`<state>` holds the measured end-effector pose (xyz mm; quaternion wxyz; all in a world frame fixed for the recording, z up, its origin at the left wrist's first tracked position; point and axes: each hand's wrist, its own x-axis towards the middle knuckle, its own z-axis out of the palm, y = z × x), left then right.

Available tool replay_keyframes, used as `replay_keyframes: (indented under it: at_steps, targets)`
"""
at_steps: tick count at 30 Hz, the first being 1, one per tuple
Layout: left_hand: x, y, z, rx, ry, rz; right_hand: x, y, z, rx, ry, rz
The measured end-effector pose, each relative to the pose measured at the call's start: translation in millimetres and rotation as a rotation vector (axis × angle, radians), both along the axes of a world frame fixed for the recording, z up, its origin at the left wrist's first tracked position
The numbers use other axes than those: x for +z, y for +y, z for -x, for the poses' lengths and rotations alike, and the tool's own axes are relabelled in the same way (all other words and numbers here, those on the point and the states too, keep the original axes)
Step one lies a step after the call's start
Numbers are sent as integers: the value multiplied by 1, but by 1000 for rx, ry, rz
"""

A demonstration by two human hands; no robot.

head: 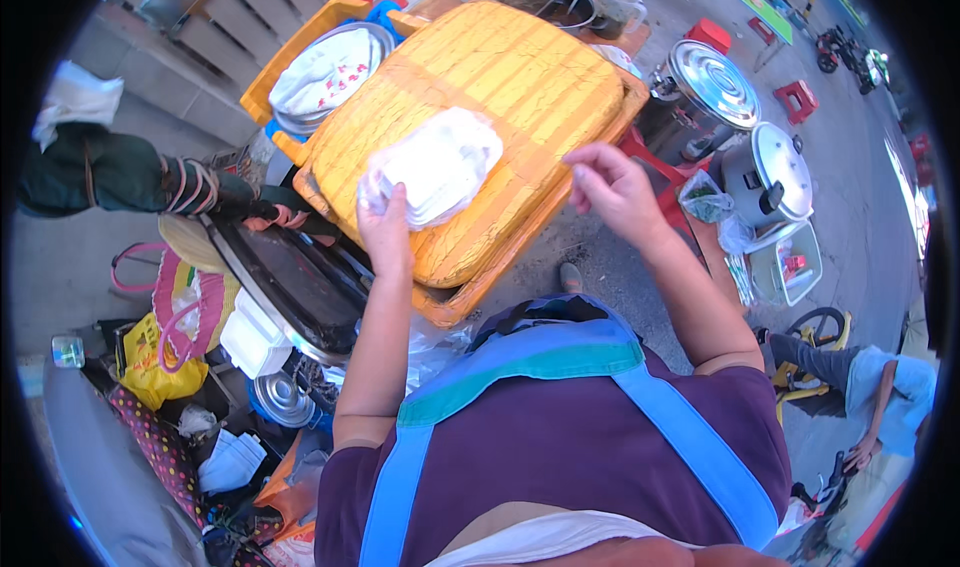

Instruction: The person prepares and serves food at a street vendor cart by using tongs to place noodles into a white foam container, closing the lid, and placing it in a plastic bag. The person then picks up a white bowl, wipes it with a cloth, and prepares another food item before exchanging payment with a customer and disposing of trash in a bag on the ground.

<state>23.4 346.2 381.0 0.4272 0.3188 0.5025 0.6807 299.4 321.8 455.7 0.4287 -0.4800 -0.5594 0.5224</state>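
Observation:
My left hand point(388, 237) grips the near left edge of a white bundle point(439, 168) wrapped in thin clear plastic, its thumb on top. Glare washes out the bundle's surface, so I cannot tell what it contains. It lies on the padded lid point(517, 64) of a large yellow insulated box, whose covering is cracked and taped. Raised over the box's right edge, my right hand point(611, 192) has loosely curled fingers with nothing visible in them. A gap separates it from the bundle.
Behind the box stand a dark pot point(544, 0) and a plastic jug point(621, 8). Lidded metal pots point(712, 83) are at right. A folded umbrella point(97, 169) juts in at left, above a black tray point(292, 267) and bags point(161, 360). A person point(877, 394) is beside a yellow bicycle.

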Motion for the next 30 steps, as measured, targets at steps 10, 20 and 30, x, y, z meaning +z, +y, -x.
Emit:
replay_keyframes:
  at_steps: [10,20,30]
  targets:
    - [54,4,27,-3,81,11,-199,-20,-133,65,-729,168]
    - [131,19,-45,388,373,-91,-303,191,-287,-359,-524,226]
    - [170,-30,-99,573,107,31,-322,362,-219,138,-710,-62]
